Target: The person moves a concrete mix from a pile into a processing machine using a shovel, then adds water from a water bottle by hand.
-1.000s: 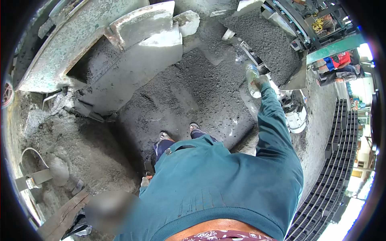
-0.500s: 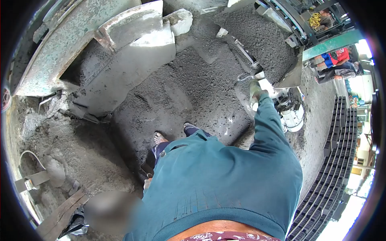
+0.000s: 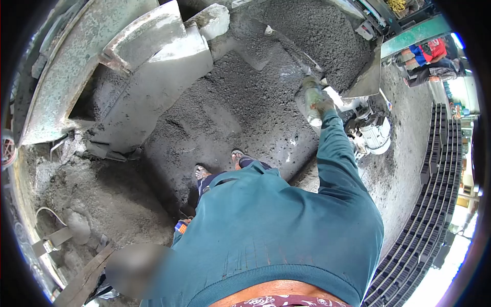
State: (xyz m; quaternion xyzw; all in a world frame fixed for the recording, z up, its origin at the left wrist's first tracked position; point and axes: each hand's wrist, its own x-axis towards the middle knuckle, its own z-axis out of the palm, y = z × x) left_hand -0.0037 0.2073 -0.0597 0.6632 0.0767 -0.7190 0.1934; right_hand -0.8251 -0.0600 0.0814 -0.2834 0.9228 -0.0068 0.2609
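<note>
My right hand [image 3: 322, 106] is wrapped round a greenish bottle [image 3: 311, 93] at the end of my outstretched arm. Clear liquid or spray [image 3: 292, 72] shows beyond the bottle's far end, over the dark grey granular material [image 3: 255, 110]. Low beside my body is my left hand [image 3: 187, 221], mostly hidden by the sleeve, next to a small blue and orange patch [image 3: 181, 227]. What its fingers do cannot be made out.
Curved metal plates [image 3: 148, 38] rise at the upper left. A motor [image 3: 374, 135] sits right of my arm, below a green beam [image 3: 415, 36]. Stacked dark blocks [image 3: 434, 179] line the right side. Other people [image 3: 433, 50] are at the upper right. My feet [image 3: 202, 171] stand on the grey surface.
My right hand and the bottle have moved up and slightly left, and the bottle shows more fully. Spray now shows beyond it. The blue and orange patch has appeared by my left hand.
</note>
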